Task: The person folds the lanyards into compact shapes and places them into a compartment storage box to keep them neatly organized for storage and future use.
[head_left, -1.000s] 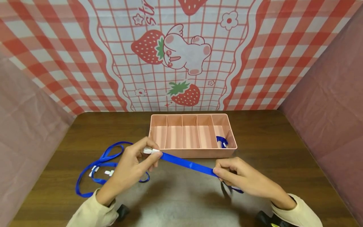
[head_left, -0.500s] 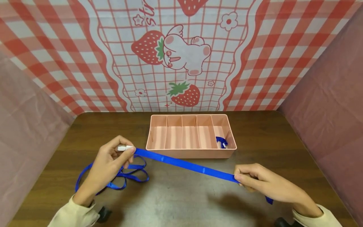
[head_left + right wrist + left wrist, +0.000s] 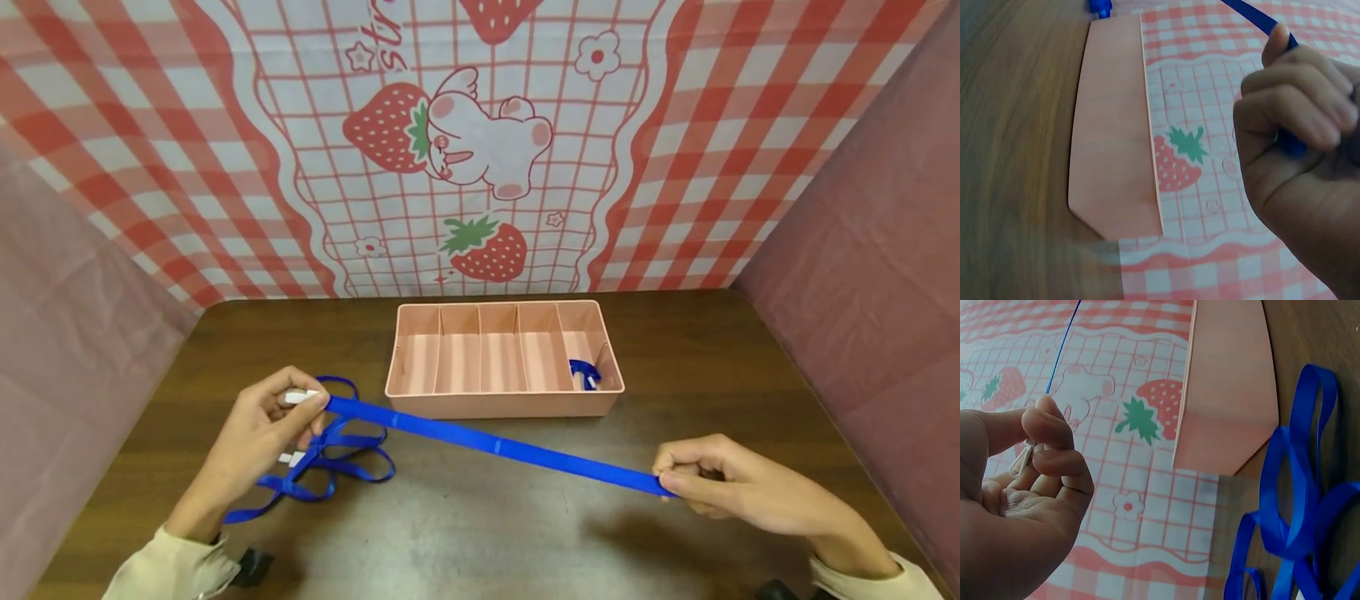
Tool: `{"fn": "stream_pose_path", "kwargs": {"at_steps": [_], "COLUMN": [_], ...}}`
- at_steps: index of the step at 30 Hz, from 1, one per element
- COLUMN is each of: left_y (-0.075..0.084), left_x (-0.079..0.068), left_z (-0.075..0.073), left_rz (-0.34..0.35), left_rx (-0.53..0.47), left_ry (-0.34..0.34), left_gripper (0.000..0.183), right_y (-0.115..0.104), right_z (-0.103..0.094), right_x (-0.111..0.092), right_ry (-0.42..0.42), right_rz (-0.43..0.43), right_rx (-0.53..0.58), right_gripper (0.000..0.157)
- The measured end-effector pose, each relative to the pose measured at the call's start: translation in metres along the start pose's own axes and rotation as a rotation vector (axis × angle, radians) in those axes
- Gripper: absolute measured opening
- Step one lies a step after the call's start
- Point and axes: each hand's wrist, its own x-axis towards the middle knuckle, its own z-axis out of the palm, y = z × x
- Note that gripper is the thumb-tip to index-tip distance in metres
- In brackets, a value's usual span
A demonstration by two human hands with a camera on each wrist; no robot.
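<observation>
A blue lanyard (image 3: 450, 432) is stretched taut between my two hands above the table. My left hand (image 3: 262, 425) pinches its end by the white clip (image 3: 300, 397), which in the left wrist view lies against the curled fingers. My right hand (image 3: 738, 483) grips the other end, between thumb and curled fingers; in the right wrist view a blue bit shows inside that hand. More blue lanyards (image 3: 330, 462) lie in loose loops on the table beside and below my left hand, with a white clip (image 3: 292, 458) among them.
A pink divided box (image 3: 498, 404) stands at the middle back of the table (image 3: 480, 533). Its rightmost compartment holds a folded blue lanyard (image 3: 585, 375). Behind rises a red-and-white checked cloth (image 3: 480, 167) with strawberries, and pink cloth (image 3: 862, 233) hangs at both sides.
My hands have drawn apart, the left one leftward and the right one rightward. The span of blue lanyard between them is longer. The box has stayed nearly in place.
</observation>
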Motion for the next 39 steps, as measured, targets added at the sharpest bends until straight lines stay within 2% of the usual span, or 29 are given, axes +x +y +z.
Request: {"fn": "stream_pose_path", "kwargs": {"at_steps": [3, 6, 10, 13, 17, 20, 24, 27, 30, 31, 34, 37, 39], "left_y": [-0.002, -0.003, -0.002, -0.002, -0.006, -0.003, 0.013, 0.022, 0.026, 0.027, 0.028, 0.03, 0.031], "left_x": [-0.002, -0.004, -0.007, -0.009, -0.009, -0.011, -0.016, -0.017, -0.016, -0.015, -0.009, -0.005, -0.004], "left_z": [-0.005, -0.009, -0.011, -0.011, -0.011, -0.011, -0.008, -0.006, -0.001, 0.001, 0.007, 0.01, 0.011], "left_rz": [-0.024, -0.019, 0.057, 0.14, 0.255, 0.307, 0.352, 0.372, 0.384, 0.391, 0.478, 0.547, 0.57], "left_rx": [-0.044, -0.126, -0.168, -0.214, -0.487, -0.679, -0.736, -0.711, -0.669, -0.655, -0.616, -0.656, -0.71], "left_ry": [0.009, -0.028, -0.156, -0.24, -0.408, -0.552, -0.681, -0.748, -0.749, -0.731, -0.651, -0.601, -0.613], "left_gripper": [0.009, 0.014, 0.039, 0.039, 0.039, 0.042, 0.023, 0.02, 0.017, 0.017, 0.013, 0.012, 0.013], "right_y": [0.006, 0.013, 0.023, 0.03, 0.034, 0.034, 0.035, 0.036, 0.039, 0.039, 0.04, 0.038, 0.036], "right_z": [-0.008, -0.016, -0.022, -0.024, -0.026, -0.027, -0.03, -0.032, -0.034, -0.035, -0.035, -0.034, -0.034], "right_x": [-0.009, -0.017, -0.023, -0.024, -0.026, -0.025, -0.024, -0.024, -0.026, -0.026, -0.024, -0.02, -0.018], "right_ry": [-0.025, -0.003, 0.079, 0.143, 0.196, 0.222, 0.262, 0.285, 0.298, 0.301, 0.31, 0.322, 0.34], "right_rz": [-0.027, -0.051, 0.009, 0.085, 0.142, 0.174, 0.214, 0.237, 0.251, 0.254, 0.267, 0.274, 0.282], "right_rx": [0.052, 0.011, -0.103, -0.144, -0.134, -0.108, -0.111, -0.134, -0.143, -0.143, -0.134, -0.12, -0.12], "right_gripper": [0.038, 0.04, 0.034, 0.028, 0.023, 0.02, 0.017, 0.016, 0.016, 0.015, 0.014, 0.014, 0.015]}}
